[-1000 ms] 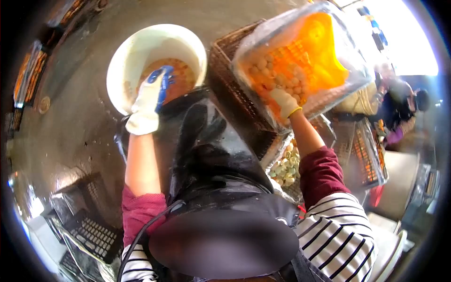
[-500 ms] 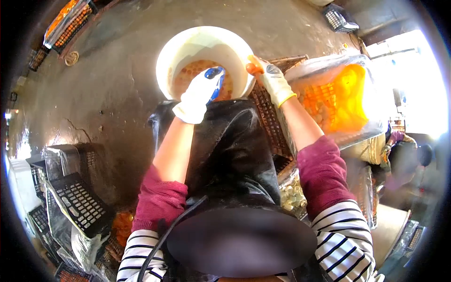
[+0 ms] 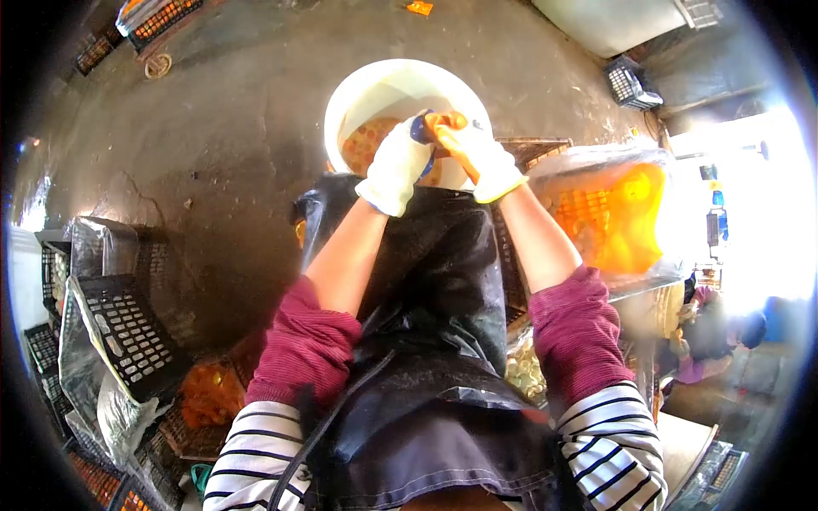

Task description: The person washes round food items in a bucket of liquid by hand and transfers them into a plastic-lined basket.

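My left hand point(image 3: 400, 166), in a white glove with dark blue at its fingers, is closed over the near part of a white tub point(image 3: 341, 94). Whether the blue is a tool or glove coating, I cannot tell. My right hand point(image 3: 486, 162), in a white glove with a yellow cuff, meets it there, closed round an orange round thing point(image 3: 447, 123). Fingers of both hands touch or overlap around that thing, partly hiding it. Inside the tub lie many orange and pale round pieces point(image 3: 366, 140), seemingly in liquid. A black apron point(image 3: 417, 255) covers my lap.
At the right stands a crate lined with clear plastic, with an orange mesh bag point(image 3: 626, 213) in it. Black crates point(image 3: 128, 332) stack at the left near an orange heap point(image 3: 209, 392). Pale scraps point(image 3: 524, 370) lie beside my right leg. Another person point(image 3: 716, 332) is at the far right.
My right hand has moved left with the orange round thing to meet my left hand, which has risen out of the tub's middle. The view has shifted, placing the tub further right.
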{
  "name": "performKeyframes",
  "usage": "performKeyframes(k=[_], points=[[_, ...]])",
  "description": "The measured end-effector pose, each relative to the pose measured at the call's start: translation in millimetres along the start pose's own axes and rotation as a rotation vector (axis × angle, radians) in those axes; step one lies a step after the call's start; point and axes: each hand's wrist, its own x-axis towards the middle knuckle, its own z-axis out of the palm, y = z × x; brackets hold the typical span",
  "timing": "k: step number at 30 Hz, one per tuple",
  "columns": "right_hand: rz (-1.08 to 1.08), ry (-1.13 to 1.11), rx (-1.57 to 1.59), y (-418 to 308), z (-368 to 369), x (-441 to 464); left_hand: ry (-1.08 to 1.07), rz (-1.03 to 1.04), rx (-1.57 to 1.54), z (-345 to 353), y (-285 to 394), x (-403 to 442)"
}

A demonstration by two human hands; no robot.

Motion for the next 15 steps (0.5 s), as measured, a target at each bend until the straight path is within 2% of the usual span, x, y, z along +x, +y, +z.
performKeyframes(k=[2, 3, 4, 5, 7, 8, 10, 12, 14, 15], points=[[0.044, 0.101, -0.021, 20.1, 9.7, 5.8, 0.137, 0.336, 0.892, -1.6, -14.0, 3.6], [0.065, 0.148, -0.029, 16.7, 14.3, 7.5, 0.19, 0.316, 0.905, -0.1, -16.9, 2.4], [0.02, 0.198, 0.098, 13.4, 17.9, 1.7, 0.246, 0.294, 0.919, 1.8, -20.1, 0.2], [0.051, 0.203, -0.017, 9.1, 18.7, 4.4, 0.304, 0.27, 0.933, 2.0, -22.9, -0.7], [0.11, 0.212, -0.248, 3.1, 20.6, 9.1, 0.268, 0.241, 0.956, -1.4, -22.3, 0.2], [0.084, 0.221, -0.182, 7.7, 19.8, 10.9, 0.249, 0.227, 0.967, -2.9, -22.0, 1.1], [0.034, 0.24, -0.048, 16.4, 15.2, 12.3, 0.291, 0.363, 0.708, -3.7, -31.2, 2.8], [0.025, 0.145, 0.108, 17.0, 9.7, 14.2, 0.304, 0.393, 0.498, -6.2, -39.7, 6.0], [0.07, 0.067, 0.222, 10.1, 3.9, 12.8, 0.289, 0.323, 0.338, -10.6, -46.7, 14.8], [0.118, 0.035, 0.257, 6.1, -0.1, 10.0, 0.24, 0.307, 0.387, -13.8, -44.7, 18.4]])
